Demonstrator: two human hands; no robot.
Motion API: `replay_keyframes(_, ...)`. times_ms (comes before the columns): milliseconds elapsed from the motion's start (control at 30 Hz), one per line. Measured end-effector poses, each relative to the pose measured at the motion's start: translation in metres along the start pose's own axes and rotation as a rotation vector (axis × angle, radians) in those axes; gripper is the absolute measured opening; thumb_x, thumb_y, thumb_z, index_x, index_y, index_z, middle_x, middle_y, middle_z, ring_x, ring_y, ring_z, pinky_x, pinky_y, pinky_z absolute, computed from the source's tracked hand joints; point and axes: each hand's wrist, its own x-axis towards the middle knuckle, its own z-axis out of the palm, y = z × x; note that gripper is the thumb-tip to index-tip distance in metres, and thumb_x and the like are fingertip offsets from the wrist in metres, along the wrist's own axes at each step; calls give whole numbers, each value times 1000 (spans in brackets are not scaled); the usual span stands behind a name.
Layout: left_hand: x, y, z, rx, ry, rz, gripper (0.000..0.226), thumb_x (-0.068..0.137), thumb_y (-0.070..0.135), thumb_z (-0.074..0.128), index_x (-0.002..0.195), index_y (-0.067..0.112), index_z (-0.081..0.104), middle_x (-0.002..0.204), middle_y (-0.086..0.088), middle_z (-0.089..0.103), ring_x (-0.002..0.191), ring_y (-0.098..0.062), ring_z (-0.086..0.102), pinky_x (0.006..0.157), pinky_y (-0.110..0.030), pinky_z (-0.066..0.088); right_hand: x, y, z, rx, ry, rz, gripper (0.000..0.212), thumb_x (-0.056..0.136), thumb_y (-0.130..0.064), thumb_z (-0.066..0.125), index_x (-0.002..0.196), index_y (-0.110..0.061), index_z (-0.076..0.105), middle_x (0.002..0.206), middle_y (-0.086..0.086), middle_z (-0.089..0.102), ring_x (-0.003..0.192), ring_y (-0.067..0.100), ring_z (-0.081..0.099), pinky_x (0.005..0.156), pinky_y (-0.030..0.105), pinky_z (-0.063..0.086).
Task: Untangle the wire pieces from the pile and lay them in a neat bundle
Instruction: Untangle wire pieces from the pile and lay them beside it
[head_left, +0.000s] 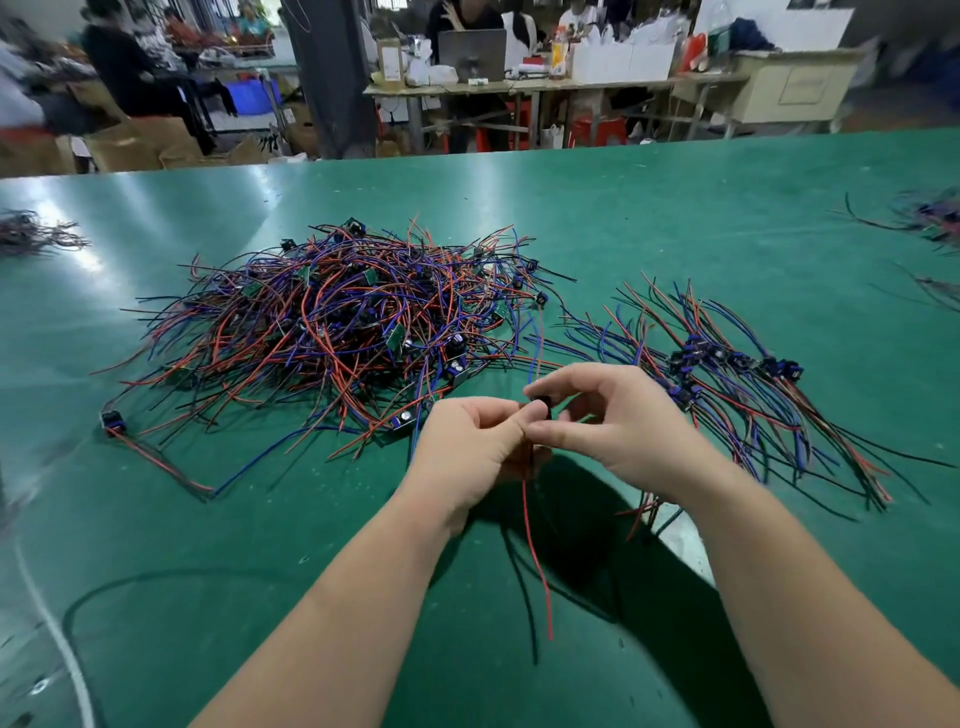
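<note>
Red wire (535, 551) dangles near; left hand (467, 447) grips its leads, right hand (618, 421) pinches its black end (543, 402), likely straightening it for the right bundle (727, 374).

Looking like an electronics assembly workshop. Sitting at a wide green desk (675, 208), facing a heap of red, blue and black wire pieces (332, 322) with small circuit boards (396, 338) attached. Seeing other workers (119, 67) gathering at far worktables (545, 85), a laptop (471, 52) and white boxes (623, 60) standing on them, cardboard cartons (140, 143) lying far left.
</note>
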Motion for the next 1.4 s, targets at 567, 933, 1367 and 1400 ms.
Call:
replay_keyframes(567, 9, -9, -31, 1325, 550, 192, 40, 87, 29, 54, 126, 33, 54, 135, -1, 45, 123, -27, 36, 104, -40, 23, 4, 43, -75, -410, 805, 232, 9, 78, -12, 67, 86, -14, 70, 83, 4, 69, 79, 16, 60, 75, 20, 38)
replay_keyframes(933, 11, -5, -36, 1295, 631, 255, 40, 92, 32, 55, 130, 41, 49, 108, 6, 64, 104, -21, 53, 99, -38, 21, 7, 56, -73, -551, 793, 255, 17, 80, -5, 62, 91, -10, 74, 91, 13, 72, 85, 29, 65, 75, 25, 41)
replay_keyframes(1367, 6, 7, -32, 873, 825, 522, 21, 91, 19, 58, 105, 29, 69, 105, 9, 68, 95, -15, 61, 84, -28, 23, 7, 25, -39, -465, 630, 122, 24, 83, -6, 58, 100, -9, 74, 100, 9, 70, 91, 22, 62, 80, 19, 37)
replay_keyframes(1400, 5, 9, -31, 854, 849, 580, 25, 89, 14, 59, 107, 28, 69, 107, 9, 68, 97, -14, 62, 87, -31, 25, 7, 22, -33, -428, 618, 88, 22, 83, -6, 59, 97, -10, 75, 97, 6, 69, 86, 18, 61, 78, 17, 37)
